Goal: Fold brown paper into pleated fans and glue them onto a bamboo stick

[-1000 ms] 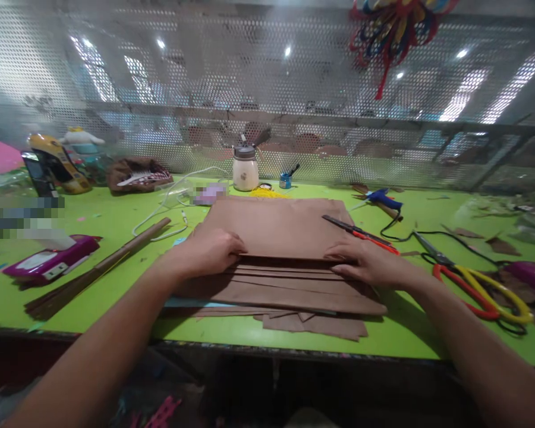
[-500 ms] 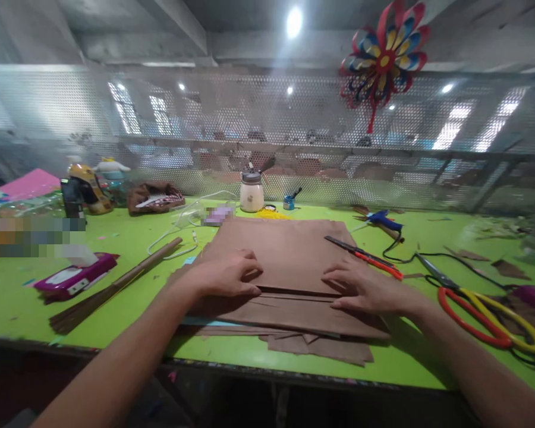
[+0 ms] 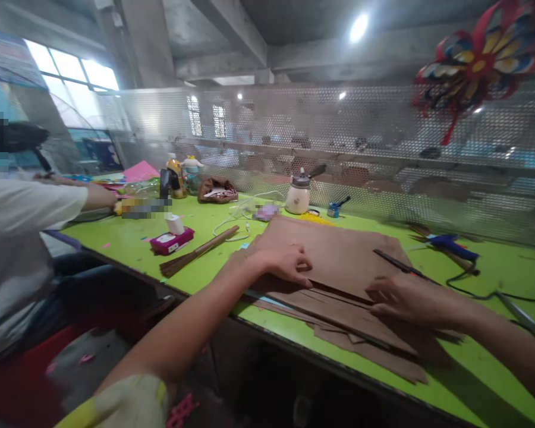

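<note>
Sheets of brown paper [image 3: 339, 249] lie stacked on the green table, with a folded strip and several loose layers along the near side. On the left part of the top sheet rests my left hand [image 3: 285, 263], fingers loosely curled and thumb apart near the fold edge. My right hand [image 3: 403, 300] touches the paper farther right, fingers and thumb apart on either side of the same edge. Neither hand visibly grips anything. Beyond the right hand, a dark-bladed cutting tool [image 3: 395, 260] lies across the paper, its handle partly hidden by the hand.
Left of the paper are a bundle of brown strips [image 3: 200, 252] and a purple tissue pack [image 3: 172, 241]. A white jar [image 3: 297, 199] and a small blue bottle [image 3: 333, 210] stand behind. A blue glue gun [image 3: 452, 244] and scissors [image 3: 524, 315] lie right. A person [image 3: 22, 220] sits at left.
The view has swung left, bringing the person at the left into sight and shifting the table's things rightward. Both hands stay on the brown paper in much the same pose.
</note>
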Demonstrator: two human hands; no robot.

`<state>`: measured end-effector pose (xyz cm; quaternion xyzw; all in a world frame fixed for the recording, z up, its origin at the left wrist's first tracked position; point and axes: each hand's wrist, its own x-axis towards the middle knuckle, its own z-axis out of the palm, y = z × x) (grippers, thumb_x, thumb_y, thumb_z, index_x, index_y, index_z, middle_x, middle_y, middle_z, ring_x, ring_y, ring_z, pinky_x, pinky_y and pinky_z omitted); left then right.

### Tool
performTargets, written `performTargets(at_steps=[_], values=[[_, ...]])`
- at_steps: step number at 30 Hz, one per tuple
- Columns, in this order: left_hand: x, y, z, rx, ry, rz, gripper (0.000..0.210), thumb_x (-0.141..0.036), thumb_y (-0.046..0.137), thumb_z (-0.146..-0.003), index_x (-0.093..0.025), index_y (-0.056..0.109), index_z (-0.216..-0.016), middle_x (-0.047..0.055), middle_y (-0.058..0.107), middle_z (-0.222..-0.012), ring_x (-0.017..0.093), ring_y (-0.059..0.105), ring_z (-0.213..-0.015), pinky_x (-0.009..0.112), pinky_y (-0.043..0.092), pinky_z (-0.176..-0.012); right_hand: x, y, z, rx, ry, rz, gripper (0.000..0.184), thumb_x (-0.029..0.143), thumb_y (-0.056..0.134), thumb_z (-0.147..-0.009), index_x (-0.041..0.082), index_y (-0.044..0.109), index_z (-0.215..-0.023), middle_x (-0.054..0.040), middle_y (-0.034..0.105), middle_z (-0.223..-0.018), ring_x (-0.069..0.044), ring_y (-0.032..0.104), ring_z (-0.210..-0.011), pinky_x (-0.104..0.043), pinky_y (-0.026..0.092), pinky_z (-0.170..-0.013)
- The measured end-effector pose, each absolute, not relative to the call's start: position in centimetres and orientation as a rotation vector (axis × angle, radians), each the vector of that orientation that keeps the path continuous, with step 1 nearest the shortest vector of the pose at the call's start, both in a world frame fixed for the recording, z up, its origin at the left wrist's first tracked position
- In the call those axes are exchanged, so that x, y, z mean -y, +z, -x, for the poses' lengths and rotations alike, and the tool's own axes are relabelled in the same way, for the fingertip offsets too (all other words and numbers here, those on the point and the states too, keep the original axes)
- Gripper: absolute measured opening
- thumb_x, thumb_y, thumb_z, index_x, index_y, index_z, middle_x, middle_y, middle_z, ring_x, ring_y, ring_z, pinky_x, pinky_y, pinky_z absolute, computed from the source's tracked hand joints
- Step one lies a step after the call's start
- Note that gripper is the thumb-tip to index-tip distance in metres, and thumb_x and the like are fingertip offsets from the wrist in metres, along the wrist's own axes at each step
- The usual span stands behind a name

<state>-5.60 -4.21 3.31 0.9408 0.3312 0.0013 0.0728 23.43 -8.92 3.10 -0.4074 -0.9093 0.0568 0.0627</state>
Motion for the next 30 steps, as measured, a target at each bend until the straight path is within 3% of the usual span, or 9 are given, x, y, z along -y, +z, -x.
performTargets(at_steps=[4,7,11,16,21,27,30], values=[[4.1,4.3,5.8,-0.990,0.037,-2.649,0.061,-0.061,0.049,-0.072,-0.015,0.058,-0.112,0.011,0.060,-0.107,0.020,0.056,-0.092,0.026,0.041,-0.077,8.7,2.2,-21.0,2.728,0.200,1.190,0.046,0.052,0.043,-0.083,0.022,0.057,-0.115,-0.0101,0.056,-0.119,-0.026,0.053,-0.106,-0.041,0.042,-0.090],[4.4,5.8,8.3,-1.095,0.264,-2.510,0.052,-0.050,0.045,-0.080,-0.013,0.055,-0.115,0.009,0.063,-0.106,0.015,0.058,-0.085,0.023,0.042,-0.073,8.8,-0.1,-19.9,2.662,0.198,1.163,0.052,0.051,0.040,-0.084,0.021,0.047,-0.126,-0.0101,0.046,-0.131,-0.026,0.041,-0.120,-0.045,0.031,-0.102],[5.4,7.9,14.8,-1.481,0.593,-2.478,0.042,-0.044,0.043,-0.082,-0.013,0.062,-0.103,0.007,0.065,-0.100,0.015,0.056,-0.084,0.025,0.040,-0.074,9.0,-2.0,-19.9,2.612,0.185,1.158,0.049,0.047,0.039,-0.086,0.018,0.048,-0.125,-0.0113,0.046,-0.131,-0.025,0.039,-0.121,-0.046,0.028,-0.104],[7.3,7.8,21.7,-2.046,0.585,-2.293,0.039,-0.044,0.045,-0.079,-0.014,0.067,-0.089,0.008,0.067,-0.083,0.017,0.055,-0.072,0.026,0.038,-0.062,8.9,-1.5,-20.0,2.598,0.200,1.185,0.049,0.048,0.040,-0.085,0.017,0.054,-0.120,-0.0124,0.051,-0.125,-0.026,0.044,-0.117,-0.045,0.034,-0.101],[9.0,5.2,22.6,-2.064,0.521,-2.204,0.040,-0.046,0.044,-0.078,-0.015,0.067,-0.083,0.005,0.065,-0.071,0.016,0.054,-0.063,0.025,0.036,-0.057,8.7,-1.7,-20.2,2.578,0.174,1.148,0.047,0.048,0.042,-0.084,0.015,0.059,-0.114,-0.0128,0.055,-0.120,-0.025,0.047,-0.114,-0.042,0.038,-0.098],[10.8,2.5,20.7,-2.000,0.583,-2.206,0.042,-0.049,0.043,-0.078,-0.018,0.068,-0.089,0.008,0.068,-0.089,0.020,0.059,-0.074,0.026,0.041,-0.066,8.6,-2.3,-20.6,2.580,0.092,1.174,0.045,0.047,0.042,-0.085,0.016,0.059,-0.112,-0.0121,0.057,-0.118,-0.025,0.049,-0.112,-0.043,0.040,-0.097],[12.2,1.7,18.7,-1.889,0.583,-2.278,0.046,-0.051,0.040,-0.080,-0.020,0.063,-0.106,0.007,0.064,-0.107,0.022,0.059,-0.091,0.027,0.042,-0.076,8.8,-2.3,-20.5,2.584,0.056,1.203,0.044,0.047,0.041,-0.085,0.016,0.061,-0.110,-0.0121,0.058,-0.117,-0.025,0.050,-0.111,-0.043,0.040,-0.096]])
